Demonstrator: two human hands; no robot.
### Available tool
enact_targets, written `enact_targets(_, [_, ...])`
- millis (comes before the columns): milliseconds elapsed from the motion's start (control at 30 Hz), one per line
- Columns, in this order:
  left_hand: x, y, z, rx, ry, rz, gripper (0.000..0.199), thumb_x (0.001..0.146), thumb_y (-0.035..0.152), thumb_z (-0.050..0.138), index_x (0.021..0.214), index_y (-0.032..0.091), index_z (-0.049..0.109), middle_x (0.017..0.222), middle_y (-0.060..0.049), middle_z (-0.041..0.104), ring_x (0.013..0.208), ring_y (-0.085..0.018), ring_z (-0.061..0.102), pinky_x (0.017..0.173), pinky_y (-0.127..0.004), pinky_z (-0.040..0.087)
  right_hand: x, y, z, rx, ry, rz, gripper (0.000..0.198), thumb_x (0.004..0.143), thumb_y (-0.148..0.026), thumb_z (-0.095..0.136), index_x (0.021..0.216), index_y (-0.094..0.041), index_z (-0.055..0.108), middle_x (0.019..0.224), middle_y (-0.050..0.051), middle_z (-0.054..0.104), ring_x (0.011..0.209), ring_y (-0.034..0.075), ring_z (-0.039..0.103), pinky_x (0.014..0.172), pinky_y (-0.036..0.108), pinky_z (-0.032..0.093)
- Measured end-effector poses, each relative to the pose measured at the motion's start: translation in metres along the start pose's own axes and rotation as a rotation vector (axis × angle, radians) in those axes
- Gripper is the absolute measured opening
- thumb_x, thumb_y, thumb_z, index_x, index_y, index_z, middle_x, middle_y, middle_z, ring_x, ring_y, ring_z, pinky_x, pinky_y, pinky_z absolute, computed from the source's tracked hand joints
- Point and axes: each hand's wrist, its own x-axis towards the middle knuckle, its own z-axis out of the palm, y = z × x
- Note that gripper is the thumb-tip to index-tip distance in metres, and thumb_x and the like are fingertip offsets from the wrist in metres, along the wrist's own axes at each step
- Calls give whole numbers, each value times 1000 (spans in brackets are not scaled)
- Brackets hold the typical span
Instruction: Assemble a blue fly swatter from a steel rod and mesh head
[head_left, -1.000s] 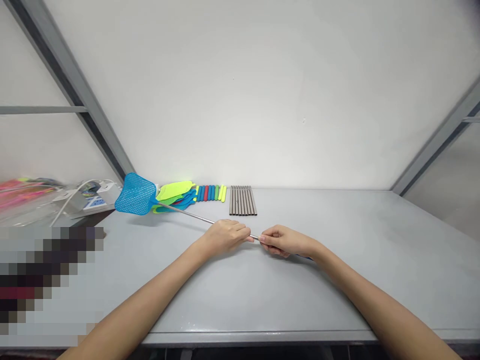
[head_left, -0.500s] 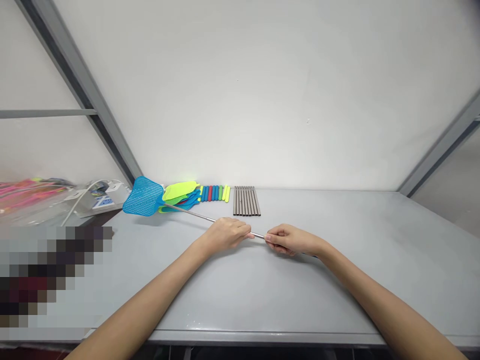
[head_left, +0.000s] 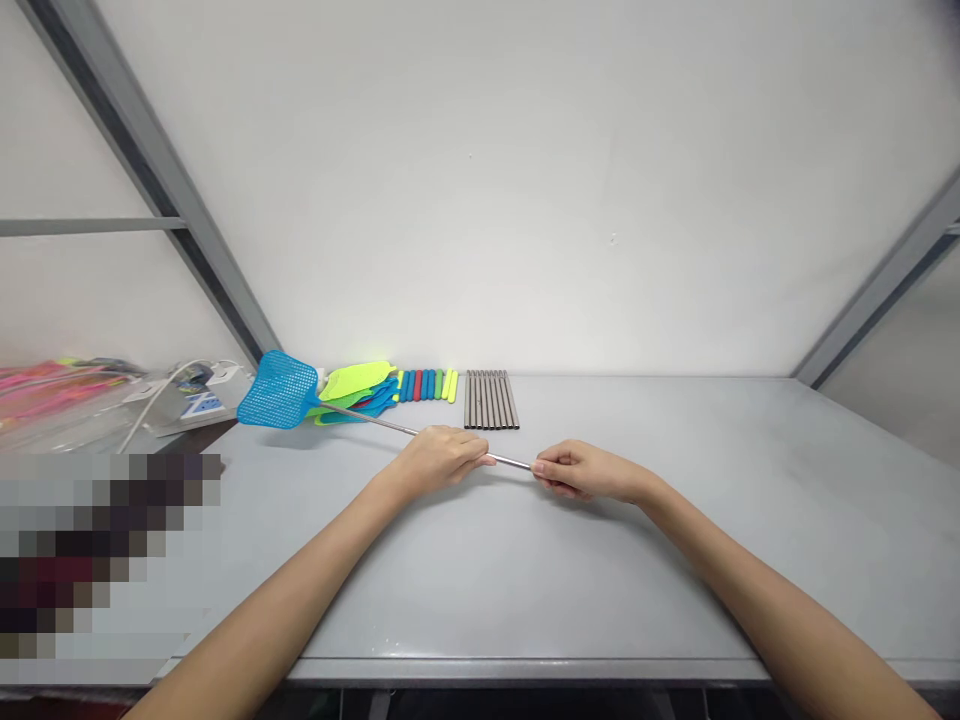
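Note:
A fly swatter with a blue mesh head (head_left: 279, 390) and a thin metal rod (head_left: 512, 461) slants across the table, its head raised at the left. My left hand (head_left: 444, 460) is closed around the middle of the rod. Farther right, my right hand (head_left: 581, 470) pinches the rod near its lower end, which the fingers hide. A short stretch of bare rod shows between the two hands.
Behind, along the wall, lie a pile of yellow, green and blue swatter heads (head_left: 358, 382), a row of coloured handles (head_left: 429, 385) and several metal tubes (head_left: 491, 400). Plastic-wrapped goods (head_left: 60, 400) and a white cable (head_left: 154, 402) are at the left of the grey table (head_left: 480, 590).
My left hand and the swatter head have shifted slightly left. More rod shows between my hands, and the rod end that stuck out beyond my right hand is no longer visible.

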Motion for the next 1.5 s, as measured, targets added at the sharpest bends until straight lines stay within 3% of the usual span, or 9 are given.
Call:
enact_targets(667, [-7,-4,-3,56,-4,-32,35,86,39,26,65,18,46,60,1,53,56,-10,48,51,-22,25,-2,-2,-1,22,-15,64,37,78,-50,35,66,-16,40,54,-3,37,43,5,29,40,18,23])
enact_targets(1000, [-9,15,-3,-61,4,-125,34,85,38,28,66,17,48,61,1,54,58,-10,48,52,-23,26,-3,-1,1,9,-26,121,39,77,-51,36,65,-15,43,52,-3,39,42,5,31,37,17,23])
enact_targets(1300, [-6,21,-4,-88,16,-149,35,83,42,29,70,17,50,63,0,54,62,-11,49,55,-23,29,0,2,5,49,-6,138,38,77,-50,37,65,-15,44,53,-3,39,41,5,30,35,17,22])
enact_targets(1500, [1,40,-4,-83,-3,-111,31,85,38,28,77,18,50,68,0,54,64,-11,48,55,-23,30,1,3,9,112,-9,116,39,76,-51,37,62,-15,42,52,-3,36,40,4,28,34,18,20])
